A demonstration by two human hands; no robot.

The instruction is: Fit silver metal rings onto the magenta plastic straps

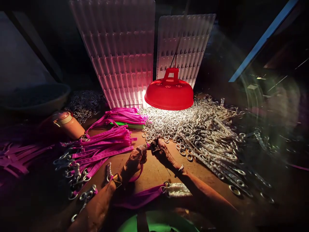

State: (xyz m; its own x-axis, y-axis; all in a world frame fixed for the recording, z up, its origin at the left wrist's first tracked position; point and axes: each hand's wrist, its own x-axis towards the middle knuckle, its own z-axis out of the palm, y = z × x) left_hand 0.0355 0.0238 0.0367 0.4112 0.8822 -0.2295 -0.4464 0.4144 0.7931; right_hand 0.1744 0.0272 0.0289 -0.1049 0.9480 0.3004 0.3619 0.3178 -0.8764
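In the head view, my left hand is closed around a magenta strap, whose end shows between my two hands. A loop of it hangs below my left fingers. Directly to the right, my right hand is closed at the strap's end, on a small dark piece too shadowed to name. Nearest my left hand lies a pile of magenta straps with metal rings and clips. Another magenta strap, joined by a ring to a pale silvery chain piece, lies between my forearms.
A red lamp hangs low over a heap of metal rings. Long metal chain pieces spread to the right. Ribbed translucent panels stand behind. An orange flask leans at left; a green round container sits in front.
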